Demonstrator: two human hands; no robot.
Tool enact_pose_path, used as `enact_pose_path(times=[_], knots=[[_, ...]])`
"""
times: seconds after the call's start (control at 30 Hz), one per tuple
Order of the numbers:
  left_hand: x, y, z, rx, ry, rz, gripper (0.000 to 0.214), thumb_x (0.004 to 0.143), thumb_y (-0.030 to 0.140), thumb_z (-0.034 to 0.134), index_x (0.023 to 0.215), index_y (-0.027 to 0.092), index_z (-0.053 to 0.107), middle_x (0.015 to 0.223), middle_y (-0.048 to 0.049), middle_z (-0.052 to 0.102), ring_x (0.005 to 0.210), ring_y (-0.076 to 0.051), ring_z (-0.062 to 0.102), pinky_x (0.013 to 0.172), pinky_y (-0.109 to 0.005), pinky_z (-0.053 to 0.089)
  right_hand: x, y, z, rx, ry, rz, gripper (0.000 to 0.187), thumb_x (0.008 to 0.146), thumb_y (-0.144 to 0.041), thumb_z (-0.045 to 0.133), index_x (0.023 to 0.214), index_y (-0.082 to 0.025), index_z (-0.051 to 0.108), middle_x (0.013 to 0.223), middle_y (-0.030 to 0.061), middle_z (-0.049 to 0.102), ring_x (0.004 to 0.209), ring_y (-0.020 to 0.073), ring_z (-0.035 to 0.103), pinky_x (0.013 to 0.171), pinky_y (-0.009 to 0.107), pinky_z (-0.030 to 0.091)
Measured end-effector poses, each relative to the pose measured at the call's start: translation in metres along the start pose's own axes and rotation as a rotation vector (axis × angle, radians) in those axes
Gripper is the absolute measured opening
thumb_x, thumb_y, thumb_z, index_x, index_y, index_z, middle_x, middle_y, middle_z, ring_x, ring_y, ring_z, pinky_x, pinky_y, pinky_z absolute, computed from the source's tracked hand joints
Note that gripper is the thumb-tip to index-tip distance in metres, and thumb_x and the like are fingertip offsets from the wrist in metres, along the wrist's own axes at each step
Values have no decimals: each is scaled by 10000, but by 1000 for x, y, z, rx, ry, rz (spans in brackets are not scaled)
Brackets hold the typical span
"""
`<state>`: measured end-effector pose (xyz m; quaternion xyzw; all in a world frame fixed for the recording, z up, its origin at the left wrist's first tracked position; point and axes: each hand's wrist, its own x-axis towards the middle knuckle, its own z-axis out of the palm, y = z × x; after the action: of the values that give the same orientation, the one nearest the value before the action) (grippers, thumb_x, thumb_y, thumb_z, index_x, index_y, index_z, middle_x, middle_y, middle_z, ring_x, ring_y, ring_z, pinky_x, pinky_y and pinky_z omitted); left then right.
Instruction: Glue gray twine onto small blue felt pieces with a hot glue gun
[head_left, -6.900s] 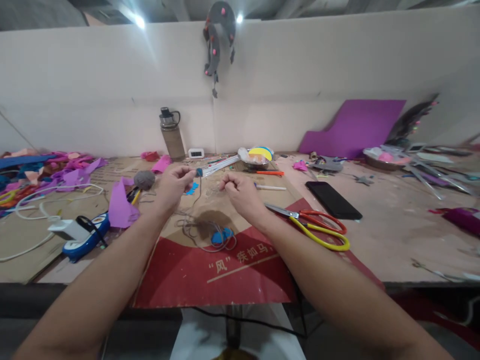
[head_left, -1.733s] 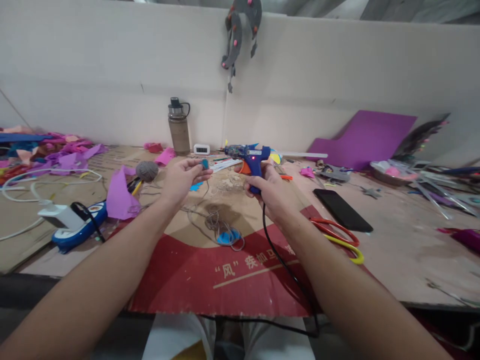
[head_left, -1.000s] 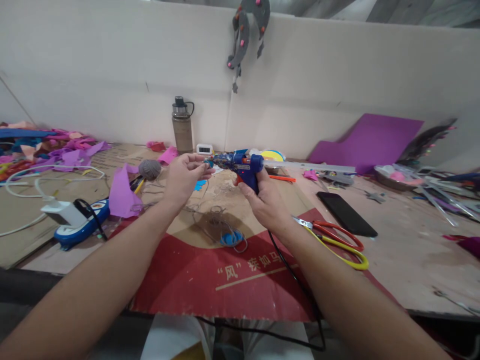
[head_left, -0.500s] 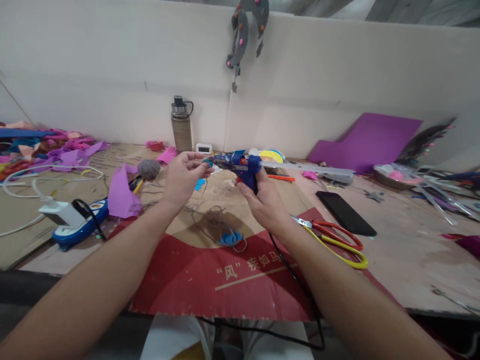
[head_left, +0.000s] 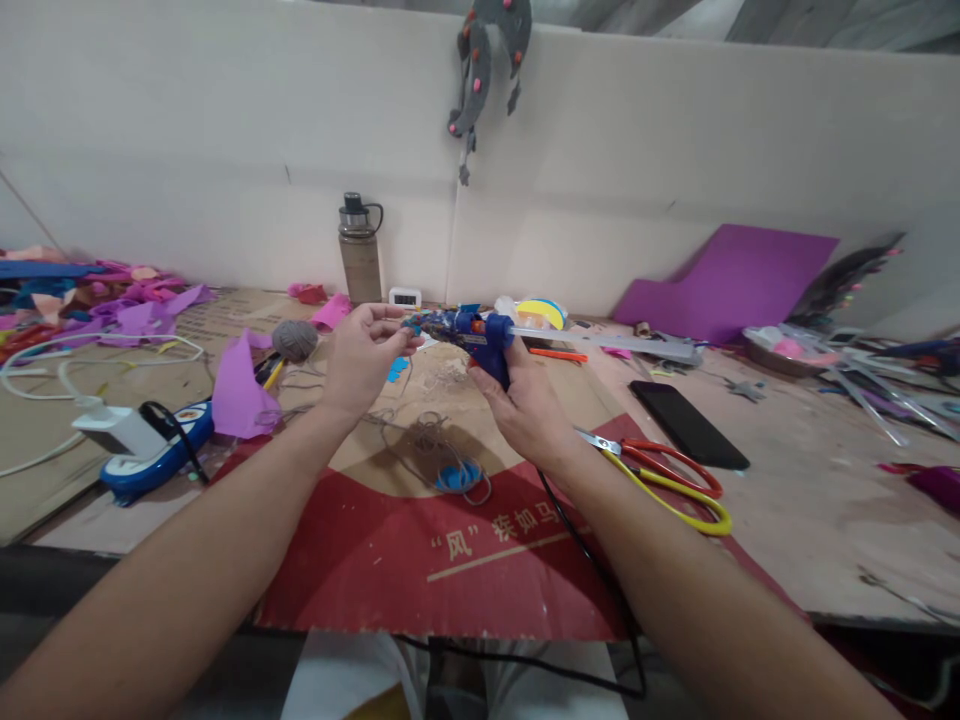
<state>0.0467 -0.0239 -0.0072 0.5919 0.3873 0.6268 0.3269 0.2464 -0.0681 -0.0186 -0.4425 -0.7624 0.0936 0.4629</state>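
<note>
Bottle (head_left: 360, 262) was stood upright beyond the left hand (head_left: 367, 355), near the wall (head_left: 225, 130); small white digital display (head_left: 405, 297) was placed just right of it. Mixed-color scraps (head_left: 146, 318) were heaped well left of that hand. White charger (head_left: 124, 430) was seated on the blue-and-white power strip (head_left: 159, 472), left of the left hand and nearer the body. Black phone (head_left: 688, 425) was laid flat right of the right hand (head_left: 529, 405), grey star (head_left: 745, 390) set just past it. Purple sheet (head_left: 724, 280) was propped farther out, same side. Grey crescent ornament (head_left: 480, 85) was hung high beyond both hands.
</note>
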Motion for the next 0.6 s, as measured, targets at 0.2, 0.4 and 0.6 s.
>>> enact_pose_path(times=[0.2, 0.4, 0.6], knots=[[-1, 3, 2, 9, -6, -5, 230, 757, 206, 694, 940, 159, 563, 701, -11, 677, 727, -191, 729, 654, -289, 604, -1, -2, 0, 6, -3, 0, 422, 910, -306, 490, 1315, -189, 481, 1165, 150, 654, 1023, 301, 625, 903, 476, 484], [-1, 3, 2, 13, -11, 15, 230, 758, 208, 696, 936, 159, 560, 696, -8, 676, 714, -190, 729, 628, -277, 601, 0, -2, 0, 7, 1, 3, 436, 912, -304, 488, 1333, -189, 479, 1163, 156, 657, 1046, 308, 623, 907, 480, 487], [-1, 0, 2, 15, -21, 18, 232, 769, 219, 694, 953, 163, 565, 706, -8, 675, 717, -186, 728, 651, -287, 607, 0, -3, 0, 0, 1, -1, 430, 913, -319, 484, 1324, -194, 483, 1179, 154, 653, 1056, 303, 621, 923, 481, 483]])
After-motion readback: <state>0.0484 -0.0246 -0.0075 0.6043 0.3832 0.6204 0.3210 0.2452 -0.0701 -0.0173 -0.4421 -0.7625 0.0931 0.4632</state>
